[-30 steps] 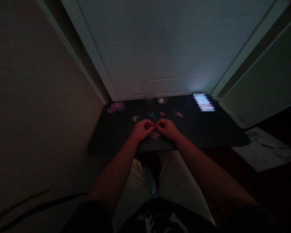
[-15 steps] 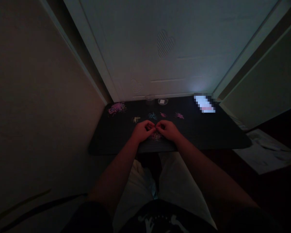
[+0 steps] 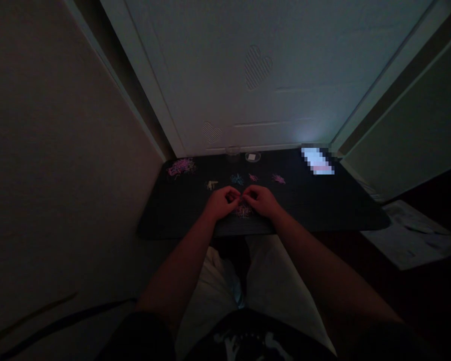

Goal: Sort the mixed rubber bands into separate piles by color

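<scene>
My left hand (image 3: 224, 201) and my right hand (image 3: 259, 199) meet fingertip to fingertip over the near part of the dark table (image 3: 304, 205). The fingers of each are pinched together; whatever they hold is too small and dim to name. Just below the fingertips lies a mixed pile of small thin pieces (image 3: 243, 211), partly covered by the hands. Beyond the hands sit small sorted heaps: a yellowish heap (image 3: 211, 185), a blue heap (image 3: 236, 179), a small pink heap (image 3: 253, 177) and a purple-pink heap (image 3: 278, 178).
At the far left corner is a larger pink-purple pile (image 3: 182, 167). A clear round container (image 3: 233, 152) and a round lid with a white label (image 3: 253, 157) stand at the back edge, against a white door (image 3: 304, 60). A lit, blurred screen (image 3: 317, 161) lies at the back right.
Both hands keep nearly the same place, with only slight finger movement over the mixed pile. The heaps look the same.
</scene>
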{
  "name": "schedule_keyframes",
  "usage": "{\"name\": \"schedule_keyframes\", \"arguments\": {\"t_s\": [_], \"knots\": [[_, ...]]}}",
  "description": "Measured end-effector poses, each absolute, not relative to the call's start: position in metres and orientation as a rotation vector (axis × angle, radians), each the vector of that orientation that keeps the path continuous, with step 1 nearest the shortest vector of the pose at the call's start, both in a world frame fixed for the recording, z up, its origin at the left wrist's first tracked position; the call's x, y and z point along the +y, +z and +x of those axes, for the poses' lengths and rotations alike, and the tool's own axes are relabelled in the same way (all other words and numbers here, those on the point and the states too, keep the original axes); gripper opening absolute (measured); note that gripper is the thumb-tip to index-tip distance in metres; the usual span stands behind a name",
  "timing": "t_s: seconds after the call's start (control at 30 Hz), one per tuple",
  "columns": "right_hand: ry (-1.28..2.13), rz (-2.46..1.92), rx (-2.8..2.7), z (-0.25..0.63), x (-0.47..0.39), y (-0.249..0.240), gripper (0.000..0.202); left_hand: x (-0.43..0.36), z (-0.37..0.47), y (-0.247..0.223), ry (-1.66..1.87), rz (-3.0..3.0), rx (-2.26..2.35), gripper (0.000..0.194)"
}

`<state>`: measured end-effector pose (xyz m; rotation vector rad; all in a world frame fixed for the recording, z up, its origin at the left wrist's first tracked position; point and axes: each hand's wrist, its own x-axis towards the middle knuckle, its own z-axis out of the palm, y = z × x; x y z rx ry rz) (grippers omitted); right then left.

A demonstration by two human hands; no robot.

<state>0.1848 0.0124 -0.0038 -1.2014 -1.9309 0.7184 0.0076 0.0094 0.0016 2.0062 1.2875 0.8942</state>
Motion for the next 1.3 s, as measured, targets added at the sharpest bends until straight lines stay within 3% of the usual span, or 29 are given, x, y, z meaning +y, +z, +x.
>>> {"name": "schedule_keyframes", "arguments": {"t_s": [1.17,1.3], "knots": [[0.689,-1.233,-1.893,0.1843,0.0144,-0.0059,0.012,0.0122,0.0073,-0.0016,0.914,2.041,1.294,0.028],[0.700,-1.236,-1.904,0.1837,0.0140,-0.0054,0.014,0.0127,0.0066,-0.0009,0.879,2.076,1.292,0.021]]}}
